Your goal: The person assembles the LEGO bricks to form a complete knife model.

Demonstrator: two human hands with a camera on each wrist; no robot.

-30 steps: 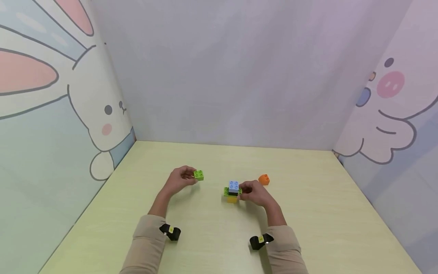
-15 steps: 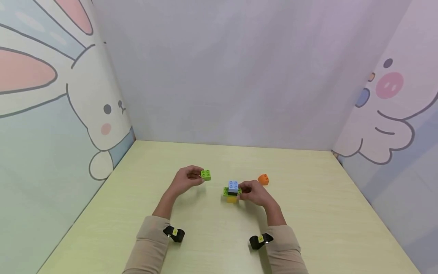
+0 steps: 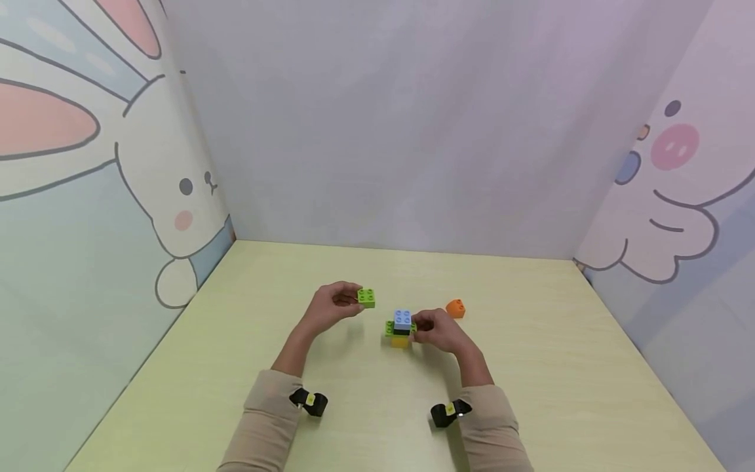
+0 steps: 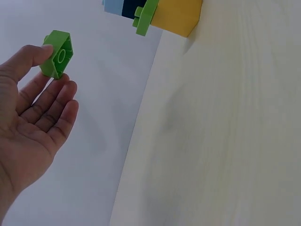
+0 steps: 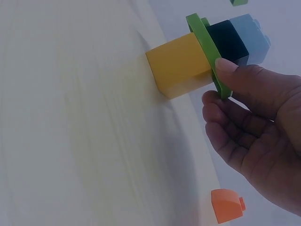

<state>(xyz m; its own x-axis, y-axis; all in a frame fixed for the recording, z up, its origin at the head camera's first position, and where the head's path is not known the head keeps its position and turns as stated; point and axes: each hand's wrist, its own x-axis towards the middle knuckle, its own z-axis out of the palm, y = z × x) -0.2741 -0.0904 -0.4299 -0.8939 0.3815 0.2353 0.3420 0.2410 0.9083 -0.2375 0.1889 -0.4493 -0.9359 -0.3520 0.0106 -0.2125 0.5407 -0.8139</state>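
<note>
My left hand pinches a bright green toy brick between thumb and fingertips, held above the table. In the left wrist view the hollow underside of that green brick shows. To its right stands an upright stack of toy bricks: a yellow block at the bottom, a thin green plate, a black brick and a light blue brick on top. My right hand pinches the right end of the green plate, thumb on one face and fingers on the other.
An orange brick with a curved side lies on the pale table, just behind my right hand. A grey curtain closes off the back, with cartoon-printed panels at both sides.
My left hand has moved right with the green brick, closer to the stack. The right hand and the stack have stayed in place.
</note>
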